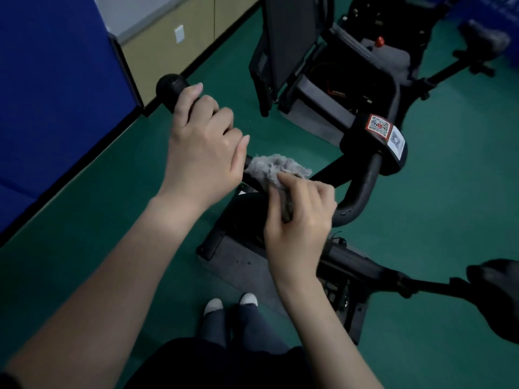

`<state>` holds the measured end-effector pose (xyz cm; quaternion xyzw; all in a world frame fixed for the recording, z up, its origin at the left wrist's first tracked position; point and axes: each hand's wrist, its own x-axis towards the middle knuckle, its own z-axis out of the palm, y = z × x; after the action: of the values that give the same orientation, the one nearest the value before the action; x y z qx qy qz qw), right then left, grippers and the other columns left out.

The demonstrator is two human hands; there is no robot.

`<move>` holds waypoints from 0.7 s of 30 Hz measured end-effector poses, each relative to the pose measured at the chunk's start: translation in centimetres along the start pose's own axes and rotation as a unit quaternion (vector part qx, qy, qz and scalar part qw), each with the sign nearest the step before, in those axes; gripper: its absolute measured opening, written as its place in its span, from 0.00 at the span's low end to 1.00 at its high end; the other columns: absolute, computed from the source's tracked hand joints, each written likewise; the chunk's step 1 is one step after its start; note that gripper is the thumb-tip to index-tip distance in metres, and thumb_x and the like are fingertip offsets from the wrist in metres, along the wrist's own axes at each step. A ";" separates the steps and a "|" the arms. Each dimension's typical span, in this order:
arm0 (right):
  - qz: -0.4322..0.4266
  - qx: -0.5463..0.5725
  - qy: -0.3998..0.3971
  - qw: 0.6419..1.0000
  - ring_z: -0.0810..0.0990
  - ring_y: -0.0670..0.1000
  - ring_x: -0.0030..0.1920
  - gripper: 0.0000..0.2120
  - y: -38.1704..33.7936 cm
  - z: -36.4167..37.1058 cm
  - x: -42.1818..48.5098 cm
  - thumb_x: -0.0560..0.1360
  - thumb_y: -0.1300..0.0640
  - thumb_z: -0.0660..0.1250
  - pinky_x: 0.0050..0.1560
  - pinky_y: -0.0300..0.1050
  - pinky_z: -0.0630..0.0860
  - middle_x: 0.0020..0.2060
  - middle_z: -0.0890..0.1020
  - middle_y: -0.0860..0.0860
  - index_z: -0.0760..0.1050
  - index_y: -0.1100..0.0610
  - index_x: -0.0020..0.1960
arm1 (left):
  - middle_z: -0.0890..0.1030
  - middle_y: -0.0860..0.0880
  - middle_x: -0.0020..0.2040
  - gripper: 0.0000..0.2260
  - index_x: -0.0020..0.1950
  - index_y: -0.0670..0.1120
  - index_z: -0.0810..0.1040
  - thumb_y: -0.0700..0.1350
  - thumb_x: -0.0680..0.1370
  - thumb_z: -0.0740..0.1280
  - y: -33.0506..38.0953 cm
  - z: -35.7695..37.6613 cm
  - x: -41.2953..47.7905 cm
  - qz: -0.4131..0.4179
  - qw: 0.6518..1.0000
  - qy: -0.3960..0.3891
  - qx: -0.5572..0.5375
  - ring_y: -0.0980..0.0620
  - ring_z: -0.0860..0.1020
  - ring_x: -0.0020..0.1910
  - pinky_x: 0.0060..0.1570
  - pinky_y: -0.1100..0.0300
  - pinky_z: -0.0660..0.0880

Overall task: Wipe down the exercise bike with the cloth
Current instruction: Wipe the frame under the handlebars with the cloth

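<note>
The black exercise bike (pixel 362 181) stands in front of me, its curved handlebar running from the upper left to a console with QR stickers (pixel 379 127). My left hand (pixel 205 147) grips the left handlebar grip (pixel 170 85) near its rounded end. My right hand (pixel 300 211) holds a fluffy grey cloth (pixel 275 167) wrapped over the handlebar bar just right of my left hand. The bar under the cloth and hands is hidden.
The black saddle (pixel 497 293) sits at the right edge. A second black machine (pixel 309 60) stands behind on the green floor (pixel 112 220). A blue mat (pixel 56 94) leans on the left wall. My feet (pixel 230 304) stand beside the bike's base.
</note>
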<state>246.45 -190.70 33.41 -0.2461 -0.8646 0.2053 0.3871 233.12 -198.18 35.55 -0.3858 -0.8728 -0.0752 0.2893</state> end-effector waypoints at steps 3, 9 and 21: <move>-0.042 -0.018 -0.021 0.999 0.75 0.58 0.46 0.06 0.8 -0.1 -0.4 0.76 0.63 0.67 0.50 0.52 0.71 0.41 0.81 0.54 0.80 0.62 0.52 | 0.80 0.45 0.40 0.17 0.41 0.41 0.83 0.47 0.80 0.57 -0.1 0.2 -0.1 -0.002 1.000 0.007 0.000 0.40 0.75 0.48 0.70 0.50 0.53; -0.014 -0.027 -0.006 1.000 0.74 0.57 0.52 0.07 4.3 -2.7 -1.6 0.76 0.65 0.67 0.58 0.50 0.69 0.45 0.82 0.54 0.79 0.63 0.53 | 0.80 0.46 0.40 0.18 0.41 0.41 0.82 0.47 0.81 0.57 -0.1 0.6 -0.4 -0.004 1.000 0.015 -0.001 0.42 0.74 0.48 0.70 0.50 0.54; 0.097 0.000 0.064 0.993 0.73 0.55 0.52 0.06 6.6 -3.7 -0.7 0.76 0.62 0.68 0.54 0.46 0.66 0.44 0.77 0.46 0.79 0.62 0.52 | 0.80 0.47 0.39 0.18 0.41 0.42 0.83 0.48 0.81 0.57 -0.3 1.0 -0.5 0.001 0.999 0.038 0.023 0.43 0.75 0.48 0.70 0.52 0.53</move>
<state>251.49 -185.29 31.72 -0.3415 -0.8101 0.2259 0.4196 232.70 -198.35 34.44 -0.3765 -0.8625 -0.0699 0.3308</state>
